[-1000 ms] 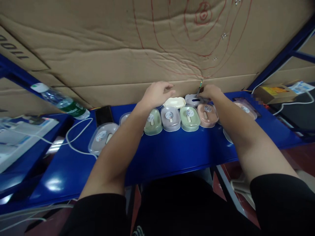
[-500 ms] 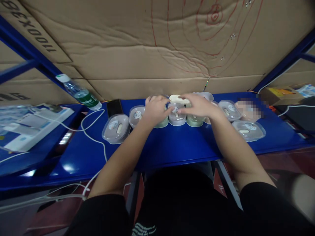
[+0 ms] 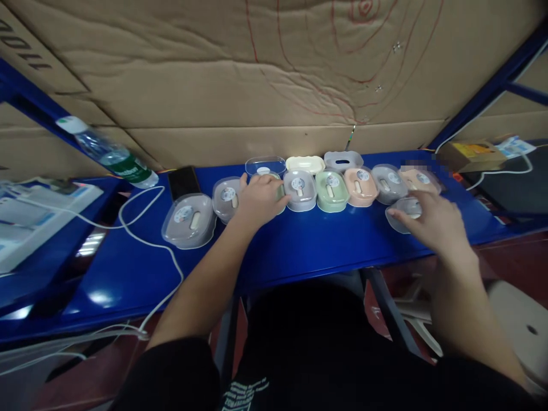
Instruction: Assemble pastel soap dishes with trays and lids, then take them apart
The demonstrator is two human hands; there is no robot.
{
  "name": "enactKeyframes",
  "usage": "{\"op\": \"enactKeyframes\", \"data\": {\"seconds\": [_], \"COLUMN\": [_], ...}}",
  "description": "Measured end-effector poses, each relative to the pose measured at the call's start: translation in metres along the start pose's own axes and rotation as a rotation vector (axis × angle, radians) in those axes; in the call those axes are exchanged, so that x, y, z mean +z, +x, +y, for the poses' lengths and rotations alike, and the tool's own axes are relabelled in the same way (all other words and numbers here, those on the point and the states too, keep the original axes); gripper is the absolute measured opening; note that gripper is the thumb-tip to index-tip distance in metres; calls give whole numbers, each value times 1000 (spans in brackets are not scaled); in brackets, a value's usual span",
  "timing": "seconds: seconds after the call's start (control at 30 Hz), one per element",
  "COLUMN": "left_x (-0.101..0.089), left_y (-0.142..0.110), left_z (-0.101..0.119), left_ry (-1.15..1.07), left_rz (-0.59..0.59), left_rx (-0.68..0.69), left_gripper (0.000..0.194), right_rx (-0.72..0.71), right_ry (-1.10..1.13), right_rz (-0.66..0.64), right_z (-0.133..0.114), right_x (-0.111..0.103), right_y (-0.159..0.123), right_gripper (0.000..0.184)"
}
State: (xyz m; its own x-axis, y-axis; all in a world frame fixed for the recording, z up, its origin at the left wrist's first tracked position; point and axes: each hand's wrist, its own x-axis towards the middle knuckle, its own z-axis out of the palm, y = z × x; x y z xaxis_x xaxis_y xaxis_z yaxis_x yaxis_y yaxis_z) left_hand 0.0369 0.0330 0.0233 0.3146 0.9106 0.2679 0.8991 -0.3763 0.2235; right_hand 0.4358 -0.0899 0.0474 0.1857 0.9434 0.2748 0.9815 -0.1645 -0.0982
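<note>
A row of lidded plastic soap boxes stands along the blue table. My left hand (image 3: 261, 200) is curled over a green soap box (image 3: 281, 193), thumb near its front and fingers across its lid, which hides most of it. Right of it are a grey soap box (image 3: 300, 200), a second green one (image 3: 333, 201) and a peach one (image 3: 362, 197). My right hand (image 3: 439, 222) reaches over a grey soap box (image 3: 396, 221) at the right front, thumb on its near left side, fingers round the far side. Part of that box is covered by the hand.
Two grey boxes (image 3: 188, 228) stand at left. Behind the row are a clear lid (image 3: 265, 165), a cream tray (image 3: 305, 165) and a grey tray (image 3: 349, 158). A water bottle (image 3: 113, 157), a phone (image 3: 184, 181) and a white cable (image 3: 175, 260) lie left. Cardboard (image 3: 192, 103) walls the back.
My right hand has moved right, from over the middle boxes to the grey box at the right front. My left hand stays at the green box. The view has shifted a little.
</note>
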Motion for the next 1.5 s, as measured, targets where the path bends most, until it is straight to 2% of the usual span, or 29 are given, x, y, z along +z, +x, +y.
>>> {"op": "enactKeyframes", "data": {"seconds": [0.1, 0.23, 0.33, 0.4, 0.47, 0.57, 0.63, 0.7, 0.77, 0.9, 1.0, 1.1, 1.2, 1.3, 1.37, 1.43, 1.5], "left_x": [1, 0, 1, 3, 6, 14, 18, 21, 24, 29, 34, 41, 48, 48, 42, 33, 23], "left_y": [0, -1, -4, -6, -8, -11, -15, -21, -27, -35, -35, -30, -22, -12, -5, 1, 8], "left_z": [-1, 2, 6, 11, 16, 26, 36, 46, 55, 62, 61, 57, 51, 40, 28, 16, 5], "left_ry": [-8, -19, -46, -75, -116, -202, -263, -303, -316, -292, -389, -691, -984, -1106, -1158, -1234, -1344], "left_rz": [1, -1, 85, 162, 214, 229, 176, 72, -43, -217, -241, -110, 118, 338, 437, 505, 558], "left_rx": [-2, -8, -33, -21, 42, 231, 390, 528, 599, 542, 483, 435, 421, 433, 414, 346, 222], "left_gripper": [38, 45, 64, 72, 75, 86, 94, 101, 109, 140, 150, 146, 148, 140, 131, 125, 119], "right_rx": [-79, -253, -358, -382, -446, -608, -683, -733, -772, -804, -816, -779, -747, -808, -805, -725, -584], "right_ry": [-53, -60, -55, -39, 21, 112, 143, 194, 292, 520, 646, 774, 839, 901, 982, 1112, 1254], "right_rz": [-83, -103, -109, -128, -174, -187, -165, -153, -156, -155, -63, 85, 185, 108, 27, -66, -132], "right_z": [5, -8, -4, 7, 17, 18, 9, -4, -15, -27, -34, -49, -76, -108, -128, -146, -163], "right_x": [18, 20, 21, 25, 27, 27, 27, 30, 37, 59, 70, 68, 53, 35, 26, 21, 18], "right_y": [-14, -25, -23, -17, -9, 1, 5, 7, 7, 6, 8, 15, 26, 45, 61, 81, 104], "right_gripper": [76, 75, 76, 87, 97, 91, 89, 94, 94, 90, 91, 90, 90, 88, 85, 77, 73]}}
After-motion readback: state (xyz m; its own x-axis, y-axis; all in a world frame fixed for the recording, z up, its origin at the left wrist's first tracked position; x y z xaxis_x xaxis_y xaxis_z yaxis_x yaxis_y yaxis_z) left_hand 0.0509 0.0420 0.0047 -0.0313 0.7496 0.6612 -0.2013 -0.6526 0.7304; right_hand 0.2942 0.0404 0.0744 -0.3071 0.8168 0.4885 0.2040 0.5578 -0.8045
